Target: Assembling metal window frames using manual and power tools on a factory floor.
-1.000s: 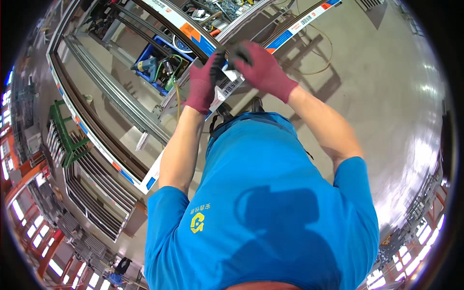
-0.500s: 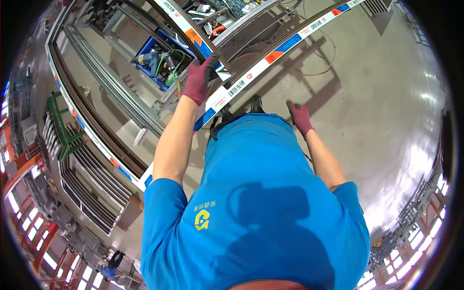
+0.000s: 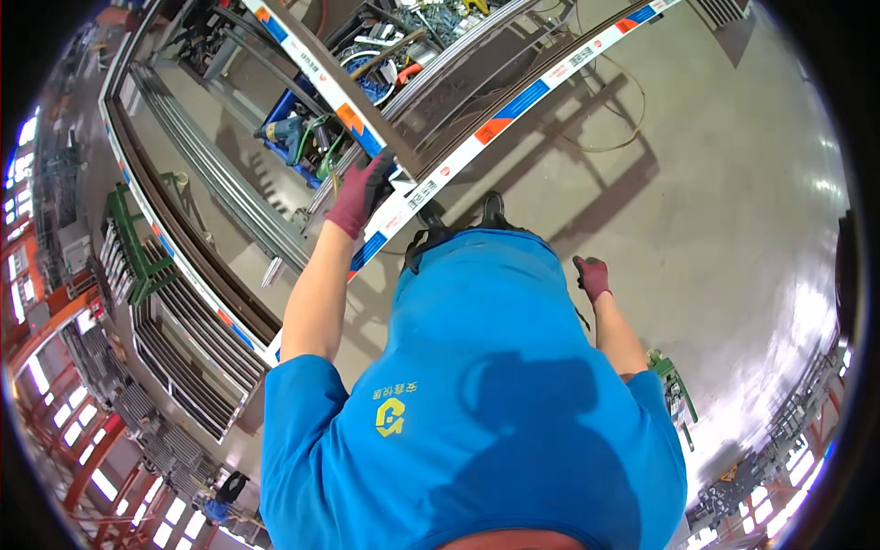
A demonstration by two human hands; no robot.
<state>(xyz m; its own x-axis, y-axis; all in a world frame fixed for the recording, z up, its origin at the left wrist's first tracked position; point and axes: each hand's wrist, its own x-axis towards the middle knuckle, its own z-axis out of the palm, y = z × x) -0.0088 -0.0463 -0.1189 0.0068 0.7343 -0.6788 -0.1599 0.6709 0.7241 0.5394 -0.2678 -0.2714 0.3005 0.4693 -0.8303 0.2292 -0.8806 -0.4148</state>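
My left hand (image 3: 360,197), in a maroon glove with dark fingers, is closed around the near end of a brown metal crossbar (image 3: 323,75) with white, blue and orange tape on its face. That end meets a long taped frame bar (image 3: 477,145) running diagonally in front of me, up to the right. Part of the joint is hidden by my fingers. My right hand (image 3: 593,277), gloved alike, hangs over the floor at my right side, apart from the frame. Its fingers are curled in, with nothing visible in them.
Beyond the crossbar lie a blue crate (image 3: 291,108) with a power drill (image 3: 282,134), and a tray of small hardware (image 3: 431,23). Long grey profiles (image 3: 206,160) stretch at the left, near a green stand (image 3: 137,243). A thin hose (image 3: 632,137) loops across the floor.
My left hand keeps its hold on the crossbar end; hand and joint now appear lower and farther left. My right hand has shifted down and right in view, and its fingers have curled.
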